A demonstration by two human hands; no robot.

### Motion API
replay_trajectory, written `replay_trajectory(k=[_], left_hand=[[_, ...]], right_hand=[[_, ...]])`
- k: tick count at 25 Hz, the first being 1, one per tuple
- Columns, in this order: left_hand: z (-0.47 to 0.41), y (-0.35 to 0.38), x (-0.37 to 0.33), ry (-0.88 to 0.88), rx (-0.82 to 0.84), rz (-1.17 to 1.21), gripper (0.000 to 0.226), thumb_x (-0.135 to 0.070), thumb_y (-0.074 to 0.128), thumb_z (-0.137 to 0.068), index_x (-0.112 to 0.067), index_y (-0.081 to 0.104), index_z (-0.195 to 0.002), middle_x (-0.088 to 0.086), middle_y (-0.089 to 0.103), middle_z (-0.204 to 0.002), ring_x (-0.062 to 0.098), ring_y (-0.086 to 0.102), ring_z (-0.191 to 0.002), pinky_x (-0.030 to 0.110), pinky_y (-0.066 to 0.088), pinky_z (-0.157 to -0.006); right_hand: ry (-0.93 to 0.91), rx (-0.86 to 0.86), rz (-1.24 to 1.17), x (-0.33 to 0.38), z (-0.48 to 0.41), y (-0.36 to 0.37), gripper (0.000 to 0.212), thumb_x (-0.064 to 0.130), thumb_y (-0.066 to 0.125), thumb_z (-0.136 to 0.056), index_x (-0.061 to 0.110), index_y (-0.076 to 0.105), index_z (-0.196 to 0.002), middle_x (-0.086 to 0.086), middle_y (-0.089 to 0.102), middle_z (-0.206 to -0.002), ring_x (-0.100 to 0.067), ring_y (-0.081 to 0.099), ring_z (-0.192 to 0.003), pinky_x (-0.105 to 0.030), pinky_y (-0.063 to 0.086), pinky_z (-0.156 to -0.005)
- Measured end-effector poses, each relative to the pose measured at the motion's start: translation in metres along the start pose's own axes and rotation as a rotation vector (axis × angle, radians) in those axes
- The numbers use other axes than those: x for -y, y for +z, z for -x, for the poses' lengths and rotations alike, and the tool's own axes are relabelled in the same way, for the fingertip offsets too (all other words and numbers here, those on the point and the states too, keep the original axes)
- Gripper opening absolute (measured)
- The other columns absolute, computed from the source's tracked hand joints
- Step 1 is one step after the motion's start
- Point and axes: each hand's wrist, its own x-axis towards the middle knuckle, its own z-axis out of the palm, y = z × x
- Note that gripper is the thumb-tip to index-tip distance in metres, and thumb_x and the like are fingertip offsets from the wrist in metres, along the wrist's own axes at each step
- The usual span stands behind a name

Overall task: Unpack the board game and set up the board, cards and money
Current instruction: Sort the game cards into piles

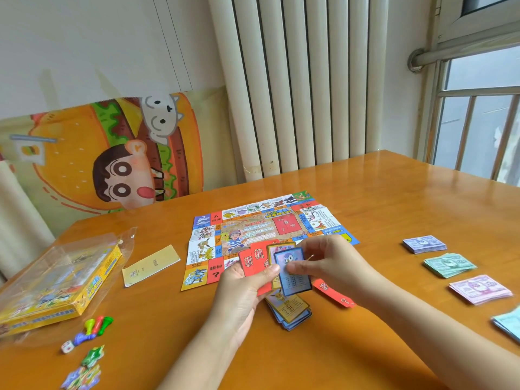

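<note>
The board [264,229] lies flat on the table [394,198], near edge hidden by hands; box [56,288] at L sits in a clear sleeve [128,240]. L hand [242,288] grips fanned red cards [254,261], R hand [329,263] pinches a blue card [292,270] over a card pile [289,311]; money stacks [448,265] at R, last one cut off by frame.

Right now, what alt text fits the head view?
The left hand holds fanned red cards and the right hand pinches a blue card, at the near edge of an unfolded game board on a wooden table. Money stacks lie right; game box, pawns and die left.
</note>
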Motion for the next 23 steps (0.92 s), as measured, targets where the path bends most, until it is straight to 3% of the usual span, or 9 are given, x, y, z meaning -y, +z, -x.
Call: replay_trajectory(k=[3,6,10,13,17,19,23], left_hand=[[-0.001,0.001,-0.005,-0.071,0.036,0.138,0.012,0.001,0.057,-0.086,-0.005,0.065,-0.093,0.012,0.074,-0.085,0.020,0.071,-0.072,0.032,0.058,-0.068],[-0.005,-0.002,-0.008,-0.084,-0.010,0.167,0.015,0.003,0.051,-0.090,-0.005,0.063,-0.095,0.011,0.074,-0.082,0.018,0.071,-0.072,0.029,0.058,-0.064],[-0.021,-0.021,-0.011,-0.059,-0.246,0.231,0.015,0.007,0.050,-0.090,-0.005,0.057,-0.094,0.009,0.071,-0.078,0.020,0.069,-0.069,0.031,0.057,-0.059],[-0.027,-0.031,-0.012,-0.095,-0.297,0.251,0.018,0.008,0.047,-0.091,-0.009,0.054,-0.088,0.014,0.067,-0.085,0.027,0.065,-0.077,0.042,0.054,-0.071],[-0.025,-0.043,-0.019,-0.321,-0.190,0.185,0.014,0.005,0.045,-0.093,-0.006,0.052,-0.096,0.020,0.068,-0.085,0.032,0.062,-0.083,0.061,0.043,-0.086],[-0.021,-0.046,-0.024,-0.407,-0.083,0.150,0.016,0.005,0.045,-0.092,-0.004,0.054,-0.101,0.021,0.071,-0.080,0.032,0.066,-0.083,0.068,0.035,-0.091],[-0.015,-0.040,-0.026,-0.474,0.087,0.159,0.021,0.003,0.045,-0.092,-0.002,0.056,-0.108,0.022,0.071,-0.089,0.030,0.072,-0.074,0.073,0.029,-0.093]], right_hand=[[0.052,-0.064,-0.059,-0.005,-0.005,-0.003,0.009,0.014,0.078,-0.077,0.009,0.071,-0.078,-0.011,0.074,-0.085,-0.025,0.071,-0.080,-0.041,0.056,-0.074],[0.089,-0.082,-0.096,-0.004,-0.007,-0.008,0.013,0.017,0.075,-0.081,0.005,0.072,-0.085,-0.007,0.074,-0.084,-0.019,0.069,-0.073,-0.034,0.054,-0.067],[0.096,0.045,0.006,-0.005,-0.005,-0.001,0.015,0.019,0.075,-0.081,0.005,0.069,-0.084,-0.007,0.071,-0.077,-0.014,0.061,-0.063,-0.024,0.046,-0.056],[0.049,0.052,0.066,-0.009,-0.003,0.013,0.022,0.018,0.076,-0.080,0.006,0.063,-0.092,-0.007,0.067,-0.077,-0.014,0.059,-0.062,-0.024,0.045,-0.053],[-0.017,0.039,0.410,-0.011,0.000,0.024,0.023,0.028,0.074,-0.081,0.025,0.061,-0.100,0.007,0.056,-0.072,-0.005,0.049,-0.061,-0.016,0.036,-0.052],[-0.013,0.038,0.546,-0.010,0.001,0.026,0.033,0.035,0.072,-0.082,0.026,0.059,-0.111,0.008,0.057,-0.085,-0.007,0.050,-0.072,-0.017,0.036,-0.056],[-0.004,0.152,0.640,-0.010,0.005,0.024,0.067,0.055,0.070,-0.076,0.030,0.045,-0.133,0.009,0.051,-0.118,-0.006,0.047,-0.092,-0.021,0.038,-0.077]])
